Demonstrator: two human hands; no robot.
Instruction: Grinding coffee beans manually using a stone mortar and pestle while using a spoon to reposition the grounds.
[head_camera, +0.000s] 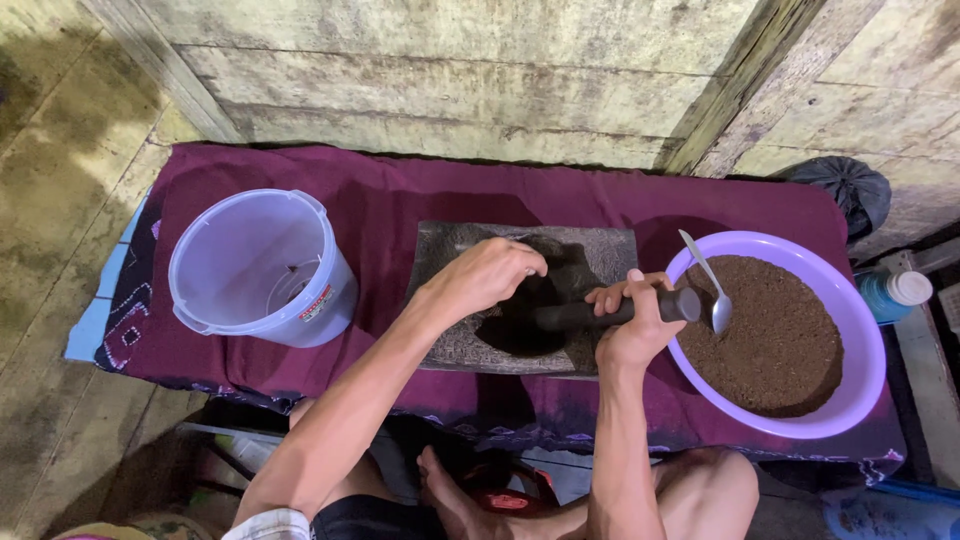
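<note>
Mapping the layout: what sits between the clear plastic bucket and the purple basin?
In the head view, the stone grinding slab lies between the bucket and the basin. Over it, left hand and right hand, which grips a dark roller.

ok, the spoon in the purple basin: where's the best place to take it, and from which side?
Probably by the upper end of the handle, coming from above. The spoon leans on the purple basin rim with its bowl down at the brown powder and its handle angled up and clear. A pinch across the thin handle suits its flat shape. The right hand, closed on the dark roller, sits nearest.
</note>
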